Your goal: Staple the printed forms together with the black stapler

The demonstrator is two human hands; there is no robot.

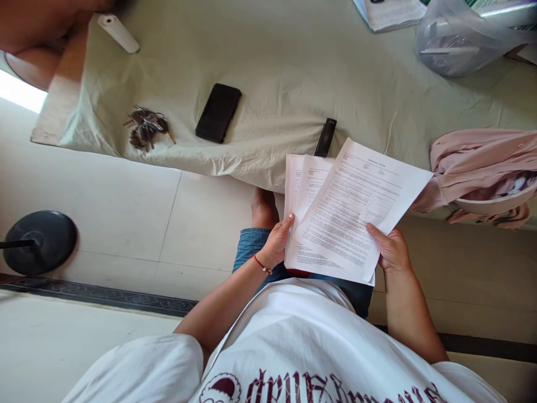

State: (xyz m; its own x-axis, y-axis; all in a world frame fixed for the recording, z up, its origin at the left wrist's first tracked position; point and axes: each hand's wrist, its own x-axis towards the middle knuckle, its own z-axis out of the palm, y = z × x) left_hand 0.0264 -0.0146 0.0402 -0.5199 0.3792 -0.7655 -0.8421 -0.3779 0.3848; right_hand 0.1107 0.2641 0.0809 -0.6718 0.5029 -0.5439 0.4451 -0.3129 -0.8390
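Several printed paper sheets (pixel 348 215) are fanned out above my lap, the top one tilted to the right. My left hand (pixel 277 242) grips the stack's left edge, thumb on top. At the right edge, my right hand (pixel 390 249) is closed on the sheets with its thumb over the print. The fingers of both hands are mostly hidden under the paper. Just beyond the sheets lies a slim black object (pixel 325 136), partly covered by them; its kind does not show.
On the cloth-covered table (pixel 277 61) lie a black phone (pixel 218 113), a bunch of keys (pixel 147 127) and a white roll (pixel 118 33). A plastic bag (pixel 455 42) and pink cloth (pixel 482 159) are at right. A round black base (pixel 39 242) stands on the floor. Part of another person (pixel 37 25) shows top left.
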